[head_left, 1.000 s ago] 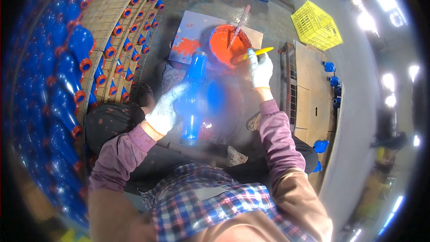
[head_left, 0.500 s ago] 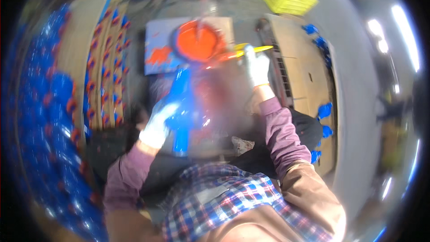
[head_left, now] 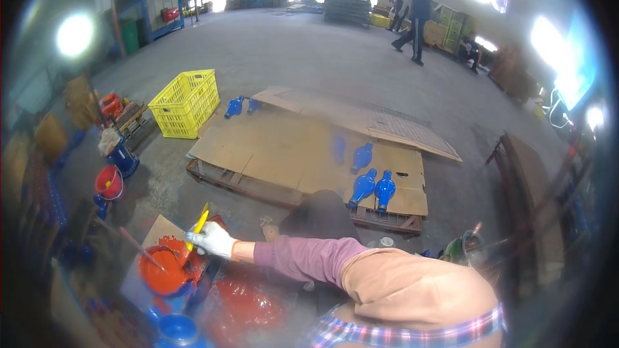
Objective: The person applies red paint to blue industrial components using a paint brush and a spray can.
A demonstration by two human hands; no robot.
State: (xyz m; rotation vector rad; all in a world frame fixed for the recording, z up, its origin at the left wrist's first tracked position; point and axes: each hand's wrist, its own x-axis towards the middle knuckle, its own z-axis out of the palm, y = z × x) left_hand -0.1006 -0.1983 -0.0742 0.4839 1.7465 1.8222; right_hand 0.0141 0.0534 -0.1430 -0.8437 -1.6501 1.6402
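Note:
My right hand (head_left: pixel 216 241), in a white glove, is closed round a yellow-handled paintbrush (head_left: pixel 199 224). The handle points up, and the lower end reaches the rim of a round container of orange-red paint (head_left: pixel 153 276). A pinkish stick (head_left: pixel 138 247) leans in that paint. Beneath the container lies a paint-smeared board (head_left: pixel 134 283). A glossy blue hollow part (head_left: pixel 177 330) with a round opening shows at the bottom edge, cut off by the picture. My left hand is out of view, so what it holds does not show.
Several blue bulb-shaped parts (head_left: pixel 385 191) lie on a cardboard-covered pallet (head_left: pixel 258 148). A yellow crate (head_left: pixel 185 106) stands beyond it. At left are a red bucket (head_left: pixel 109 183) and a blue bucket (head_left: pixel 122 158). Red paint (head_left: pixel 245 309) covers the surface before me. A person (head_left: pixel 419 16) walks far off.
The view has swung right and up, showing the pallet and hall. My left hand has gone out of the picture. My right hand still holds the brush beside the paint.

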